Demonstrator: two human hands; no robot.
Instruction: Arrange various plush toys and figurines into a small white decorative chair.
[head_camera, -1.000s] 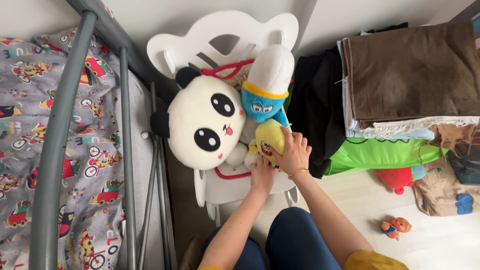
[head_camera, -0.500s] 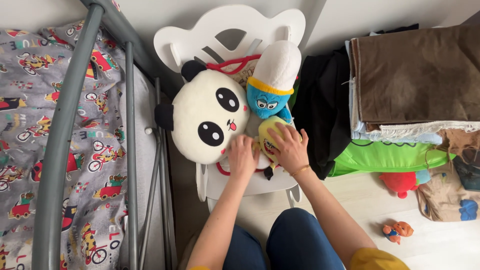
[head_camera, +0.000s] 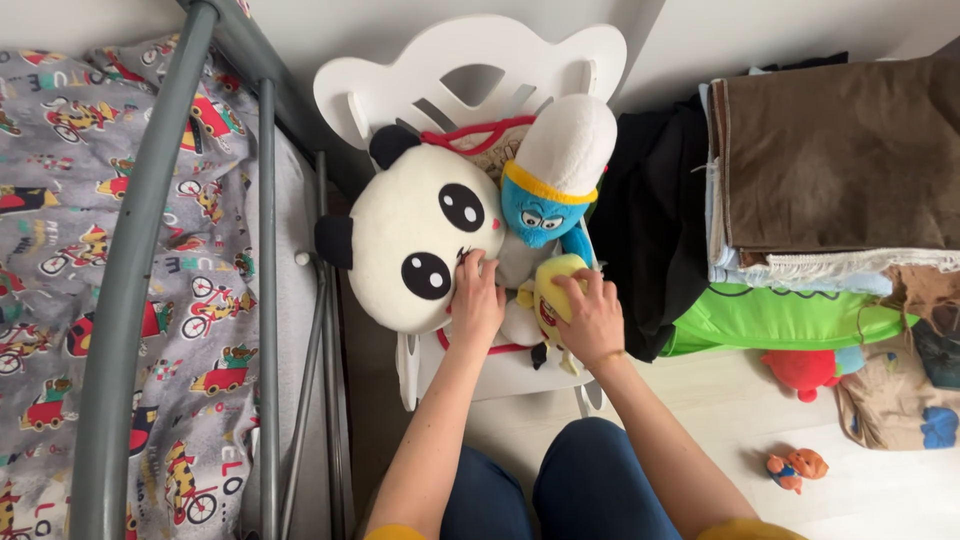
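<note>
Far left: bed with a grey metal rail and a cartoon-print cover, not involved. Next, a small white chair against the wall, its seat crowded with soft toys. Round panda plush leans toward the chair's left edge, overhanging the seat on the bed side. Left hand lies flat against the panda's lower right cheek, fingers spread and pressing, not closed around anything. Blue plush with a tall white hat stands upright behind, touching the panda. Yellow plush sits at the seat front, just below the blue one; right hand is wrapped over its right side, fingers curled, holding it. Risk, as judged: the seat looks overfilled, so a firmer push on the panda could tip it off into the gap beside the rail; wedging the yellow plush in could topple the blue one. Right: black cloth, folded brown fabrics, and an orange toy on the floor, well apart.
</note>
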